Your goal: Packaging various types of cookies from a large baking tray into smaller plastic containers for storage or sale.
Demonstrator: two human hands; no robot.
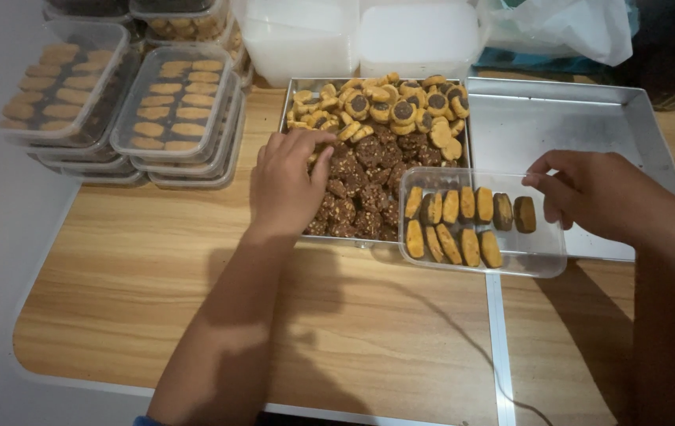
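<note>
A metal tray (294, 83) at the table's middle holds several yellow cookies with dark centres at the back and dark brown cookies (365, 193) at the front. My left hand (286, 185) rests on the tray's left side, its fingers curled among the cookies; whether it holds one I cannot tell. A clear plastic container (538, 256) lies in front of the tray, with cookies standing on edge in two rows. My right hand (590, 193) is at the container's right end, fingertips pinched just beside the last dark cookie (524, 214).
An empty metal tray (558, 126) lies to the right. Stacks of lidded clear containers filled with cookies (175, 106) stand at the back left. White plastic tubs (361, 35) and a plastic bag (566, 28) stand behind. The wooden table's edge (77, 375) curves at the near left.
</note>
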